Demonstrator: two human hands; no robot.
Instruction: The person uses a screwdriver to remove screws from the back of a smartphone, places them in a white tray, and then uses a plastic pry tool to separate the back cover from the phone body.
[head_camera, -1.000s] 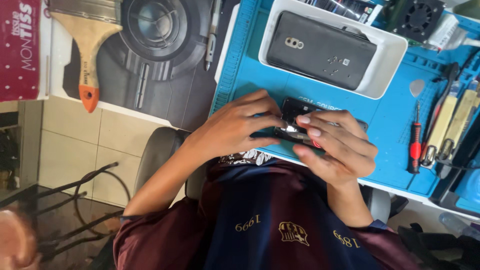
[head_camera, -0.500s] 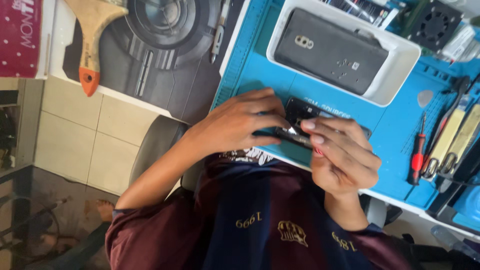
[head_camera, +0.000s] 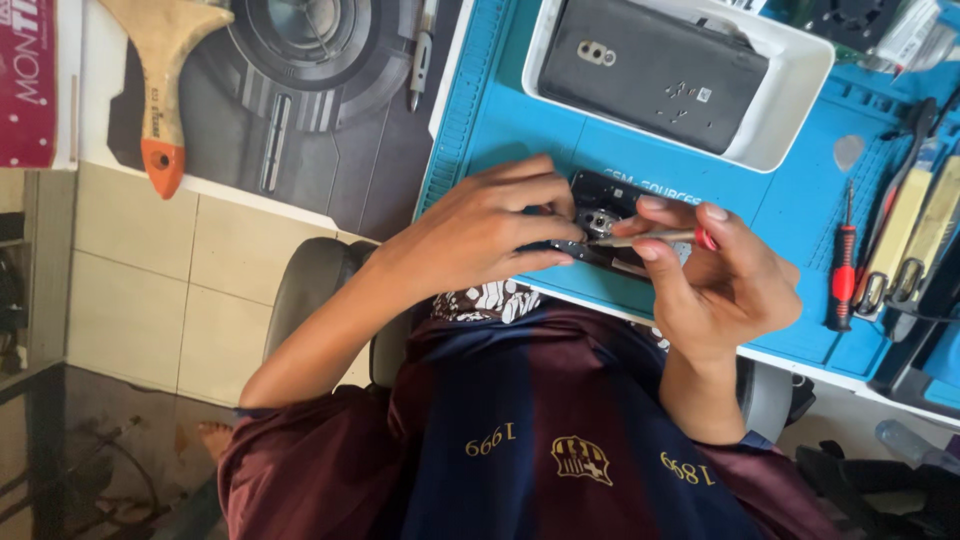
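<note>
1. The work mat (head_camera: 520, 130) looks like matt blue rubber, ridged along one edge.
2. The tray (head_camera: 790, 110) is smooth white plastic.
3. The phone back (head_camera: 650, 75) is dark, faintly glossy.
4. The brush handle (head_camera: 165, 70) is bare wood with an orange tip.

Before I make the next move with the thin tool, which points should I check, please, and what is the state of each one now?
1. Left hand holds the black device down on the blue mat: ok.
2. Right hand grips the thin screwdriver in its fingers: ok.
3. Screwdriver tip properly seated in the device: cannot tell, too small to see.
4. White tray with the dark phone lies apart from both hands: ok.
5. Red screwdriver lies on the mat beside the right hand: ok.
</note>
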